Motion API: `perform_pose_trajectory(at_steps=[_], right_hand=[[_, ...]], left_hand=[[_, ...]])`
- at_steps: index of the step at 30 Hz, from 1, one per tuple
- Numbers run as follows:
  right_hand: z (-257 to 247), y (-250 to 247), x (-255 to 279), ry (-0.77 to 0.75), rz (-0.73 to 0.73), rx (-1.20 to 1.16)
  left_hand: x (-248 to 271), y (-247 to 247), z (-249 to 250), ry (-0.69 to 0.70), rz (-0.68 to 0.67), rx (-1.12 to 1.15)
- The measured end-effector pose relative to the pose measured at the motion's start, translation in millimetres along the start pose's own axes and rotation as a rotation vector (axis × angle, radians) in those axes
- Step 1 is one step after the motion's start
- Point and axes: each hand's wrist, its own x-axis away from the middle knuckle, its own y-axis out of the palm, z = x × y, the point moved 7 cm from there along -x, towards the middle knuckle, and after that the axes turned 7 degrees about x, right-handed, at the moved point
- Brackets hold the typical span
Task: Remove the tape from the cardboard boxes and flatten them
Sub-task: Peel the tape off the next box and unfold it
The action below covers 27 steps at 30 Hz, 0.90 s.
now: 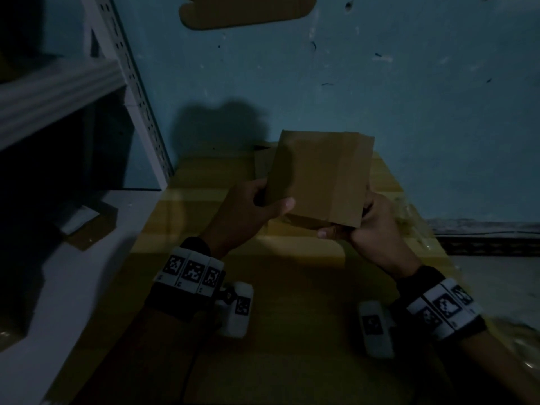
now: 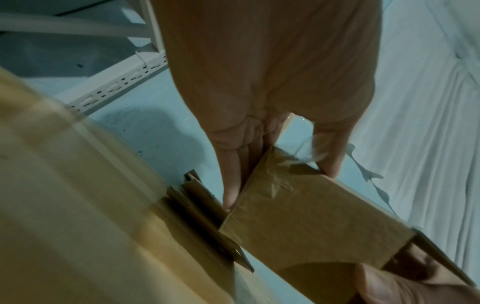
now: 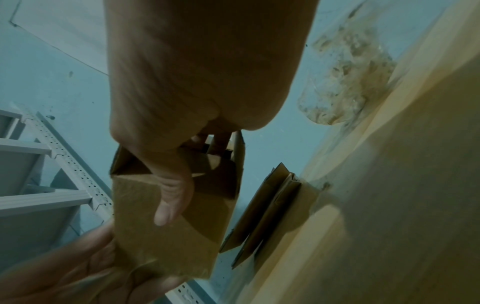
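A small brown cardboard box [image 1: 318, 176] is held up in the air between both hands above a large cardboard sheet [image 1: 292, 287]. My left hand [image 1: 257, 206] grips its left side, thumb on the near face and fingers behind. My right hand [image 1: 365, 226] grips the lower right corner, thumb under the edge. In the left wrist view the box [image 2: 311, 222] carries a wrinkled strip of clear tape [image 2: 272, 181] over its end by my fingers. Seen from the right wrist, the box [image 3: 166, 230] has its right end open, with my fingers reaching into the opening.
Folded flat cardboard pieces [image 3: 270, 211] lie on the sheet behind the box. A crumpled wad of clear tape [image 3: 345, 82] sits at the sheet's right edge. A white metal shelf rack [image 1: 137, 92] stands at the left. A blue wall [image 1: 380, 83] is close behind.
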Motion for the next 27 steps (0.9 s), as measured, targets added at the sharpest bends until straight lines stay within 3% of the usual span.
perform_pose_trajectory(at_steps=[2,6,11,16,22,27], right_hand=[[0.5,-1.4,-0.6,-0.014,0.023,0.029],[-1.0,-4.5,-3.6,-0.046,0.060,0.063],[2.4,-7.3,-3.1,-0.026,0.063,0.095],[1.6,-6.6,-2.2,-0.002,0.063,0.135],[-4.8,-8.9,-2.2,-0.004,0.085,0.131],[-7.1,-7.9,-0.7,0.006,0.074,0.165]], left_hand=[[-3.5,-0.6,-1.5,0.025,0.024,-0.032],[-6.5,-9.9,6.8,0.154,0.214,-0.247],[-5.8,3.8,14.2,0.263,0.185,-0.595],[-3.8,15.1,7.9,0.257,0.097,-0.601],[-6.8,9.2,6.3,0.192,0.158,-0.555],[-6.1,14.5,0.9,0.186,0.095,-0.571]])
